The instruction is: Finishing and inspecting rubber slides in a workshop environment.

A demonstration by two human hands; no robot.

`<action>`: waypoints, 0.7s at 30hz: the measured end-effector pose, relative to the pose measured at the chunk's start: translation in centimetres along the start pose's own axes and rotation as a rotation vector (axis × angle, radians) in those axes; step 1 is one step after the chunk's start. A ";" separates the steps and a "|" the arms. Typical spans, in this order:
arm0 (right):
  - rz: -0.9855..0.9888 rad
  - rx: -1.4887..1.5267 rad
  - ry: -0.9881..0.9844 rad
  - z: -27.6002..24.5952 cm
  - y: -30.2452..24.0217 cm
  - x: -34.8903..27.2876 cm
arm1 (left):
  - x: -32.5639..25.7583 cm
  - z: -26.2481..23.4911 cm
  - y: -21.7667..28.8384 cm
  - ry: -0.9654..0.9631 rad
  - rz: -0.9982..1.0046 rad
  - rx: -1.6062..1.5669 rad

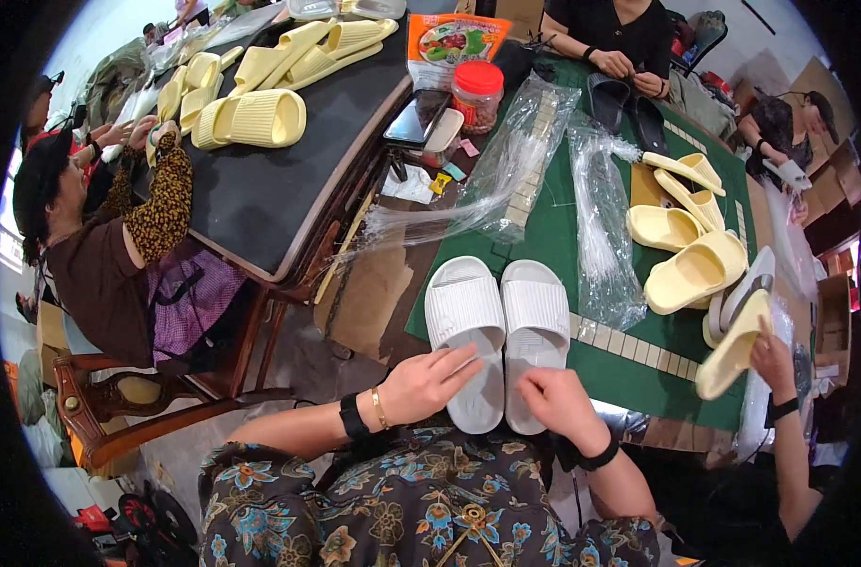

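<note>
Left hand loosely spread, right hand half-curled, can't tell if gripping; both over white ribbed-strap slippers, paired at near edge of green counter. Crinkly clear plastic bags beyond; rounded yellow slippers right.

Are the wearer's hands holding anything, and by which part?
Neither white slipper is visibly gripped. The left hand is open over the left slipper's footbed; the right hand, curled, is over the right one's. Whether it pinches something small cannot be told.
</note>
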State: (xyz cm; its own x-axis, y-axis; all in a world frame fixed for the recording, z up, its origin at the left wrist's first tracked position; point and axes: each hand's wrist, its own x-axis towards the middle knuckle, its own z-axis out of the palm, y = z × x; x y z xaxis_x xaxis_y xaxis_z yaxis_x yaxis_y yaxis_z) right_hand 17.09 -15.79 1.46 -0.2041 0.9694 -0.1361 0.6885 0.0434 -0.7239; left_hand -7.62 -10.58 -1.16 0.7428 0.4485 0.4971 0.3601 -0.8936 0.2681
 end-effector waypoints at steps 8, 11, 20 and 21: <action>0.013 0.122 0.235 -0.2 0.0 1.1 | 0.3 -0.8 -1.7 0.301 -0.159 -0.166; 0.012 0.137 0.245 -2.0 0.5 0.9 | 1.7 -1.4 -4.0 0.343 -0.473 -0.192; 0.161 0.243 0.324 -5.1 3.7 6.0 | 4.6 -0.6 -10.5 0.063 -0.857 -0.017; 0.164 0.188 0.321 -5.5 4.1 6.6 | 4.8 -0.6 -10.5 0.032 -0.902 0.002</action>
State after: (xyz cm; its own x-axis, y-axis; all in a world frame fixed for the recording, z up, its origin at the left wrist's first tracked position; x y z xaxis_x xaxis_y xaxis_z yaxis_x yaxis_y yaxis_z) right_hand 22.36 -7.88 1.34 0.1464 0.9872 -0.0637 0.5485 -0.1346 -0.8253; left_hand -8.22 0.98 -1.13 0.1610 0.9794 0.1215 0.7996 -0.2016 0.5657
